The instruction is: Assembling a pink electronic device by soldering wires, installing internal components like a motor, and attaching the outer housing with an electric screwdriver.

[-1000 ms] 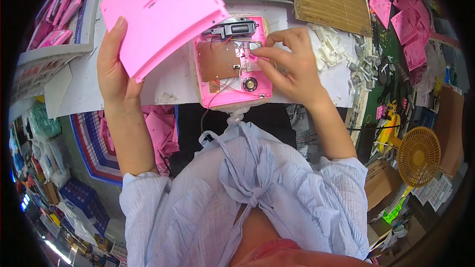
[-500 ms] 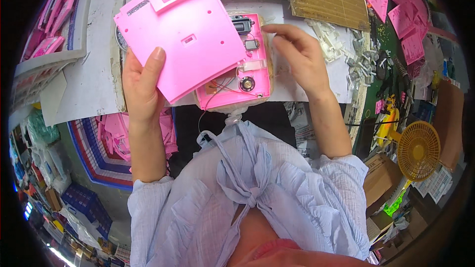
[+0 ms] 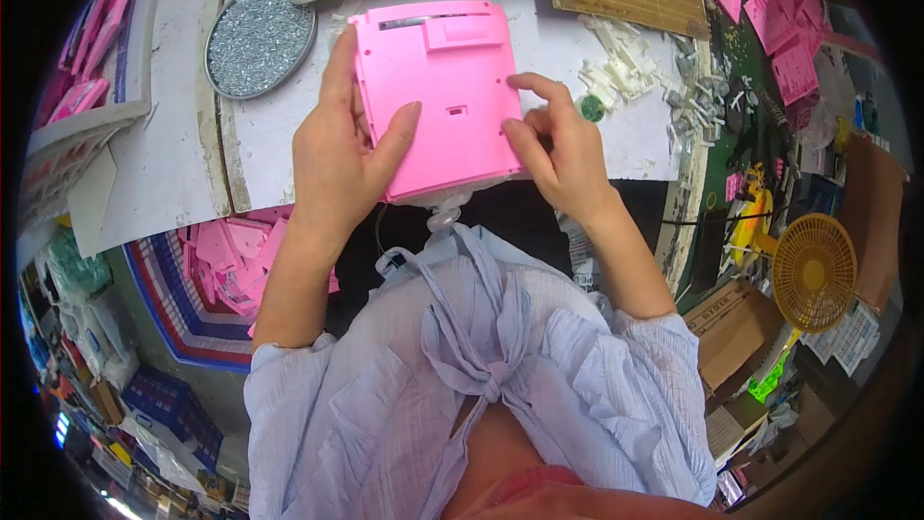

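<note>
Lowered pink cover point(image 3: 438, 96) beside round tray point(image 3: 260, 37) (screws).

Pink housing's point(image 3: 445, 96) underside, hidden

The pink cover panel point(image 3: 445, 96), a second ago held up and tilted aside in the left hand point(image 3: 337, 149), now lies flat and squared over the pink base, hiding the brown circuit board and black parts that showed before. The left hand has moved from the panel's left edge to grip its left side, thumb on top. The right hand point(image 3: 558, 149) has left the open interior; its fingers point(image 3: 527, 140) press the panel's right edge.
</note>
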{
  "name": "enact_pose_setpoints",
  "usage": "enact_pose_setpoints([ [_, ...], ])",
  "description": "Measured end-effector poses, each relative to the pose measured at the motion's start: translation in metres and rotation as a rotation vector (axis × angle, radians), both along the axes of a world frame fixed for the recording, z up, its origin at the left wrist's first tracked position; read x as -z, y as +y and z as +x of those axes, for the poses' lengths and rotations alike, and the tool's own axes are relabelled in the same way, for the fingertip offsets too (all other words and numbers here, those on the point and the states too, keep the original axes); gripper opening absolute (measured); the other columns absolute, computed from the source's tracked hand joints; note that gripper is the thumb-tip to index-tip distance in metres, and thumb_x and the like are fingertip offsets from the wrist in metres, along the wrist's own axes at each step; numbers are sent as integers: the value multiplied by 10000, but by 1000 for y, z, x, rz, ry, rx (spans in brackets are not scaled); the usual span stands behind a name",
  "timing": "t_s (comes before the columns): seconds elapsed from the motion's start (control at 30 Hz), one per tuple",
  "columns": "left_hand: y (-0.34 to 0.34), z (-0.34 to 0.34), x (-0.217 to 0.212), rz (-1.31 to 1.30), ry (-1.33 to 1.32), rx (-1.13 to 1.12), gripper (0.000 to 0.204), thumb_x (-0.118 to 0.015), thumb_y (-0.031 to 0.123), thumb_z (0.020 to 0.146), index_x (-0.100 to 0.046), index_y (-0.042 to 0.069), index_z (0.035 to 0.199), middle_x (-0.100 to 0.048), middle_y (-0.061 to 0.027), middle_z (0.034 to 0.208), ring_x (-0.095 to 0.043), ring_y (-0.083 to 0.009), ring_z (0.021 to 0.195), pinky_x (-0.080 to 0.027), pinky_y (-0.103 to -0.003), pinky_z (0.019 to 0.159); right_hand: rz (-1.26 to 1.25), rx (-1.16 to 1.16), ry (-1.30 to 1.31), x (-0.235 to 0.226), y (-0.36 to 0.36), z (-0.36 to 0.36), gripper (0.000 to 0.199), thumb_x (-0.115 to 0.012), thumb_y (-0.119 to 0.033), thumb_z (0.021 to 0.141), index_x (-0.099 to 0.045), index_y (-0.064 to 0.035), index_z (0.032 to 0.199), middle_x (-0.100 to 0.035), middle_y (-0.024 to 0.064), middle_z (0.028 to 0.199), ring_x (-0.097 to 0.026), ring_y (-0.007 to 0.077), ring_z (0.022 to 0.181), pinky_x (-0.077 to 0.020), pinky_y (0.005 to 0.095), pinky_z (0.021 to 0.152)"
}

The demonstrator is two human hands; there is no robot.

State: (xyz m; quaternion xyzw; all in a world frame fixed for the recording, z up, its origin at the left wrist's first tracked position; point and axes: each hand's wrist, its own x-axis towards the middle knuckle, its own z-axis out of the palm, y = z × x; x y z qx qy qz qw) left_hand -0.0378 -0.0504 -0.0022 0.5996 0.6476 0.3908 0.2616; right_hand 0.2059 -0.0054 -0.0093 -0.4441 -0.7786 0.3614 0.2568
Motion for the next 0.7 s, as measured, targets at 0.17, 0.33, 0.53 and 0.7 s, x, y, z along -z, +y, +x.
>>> enact_pose_setpoints([
  [0.17, -8, -8, 2, -68, 11, -70, 811, -761, 194, 898, -348, -27, 1560, -607, -35, 733, -516, -101, 583, -410, -259, 535, -10, -86, 7, 2, 10, -7, 433, -665, -132, 974, -517, -44, 1371, -574, 75, 588, -553, 158, 522, -402, 294, 527],
  [0.33, -11, -8, 8, -41, 35, -93, 796, -760, 178, 900, -360, -23, 1558, -528, -3, 672, -472, -97, 555, -384, -259, 515, 276, -177, -123, 2, 12, -13, 452, -662, -119, 976, -527, -68, 1404, -638, 97, 622, -611, 144, 555, -430, 284, 531],
  [0.53, -8, -8, 9, 28, 20, -64, 767, -763, 198, 893, -406, -24, 1535, -584, -34, 705, -506, -113, 560, -417, -259, 530, -167, -35, 143, 0, -1, -5, 431, -714, -178, 943, -595, -83, 1346, -543, 82, 601, -574, 227, 520, -434, 329, 525],
  [0.7, 1, -5, 18, 131, 112, -27, 724, -729, 165, 915, -416, 41, 1557, -544, 15, 717, -451, -58, 596, -350, -216, 538, -116, -10, 51, 0, 3, -3, 417, -712, -160, 944, -602, -73, 1337, -551, 80, 609, -570, 225, 523, -430, 324, 526],
])
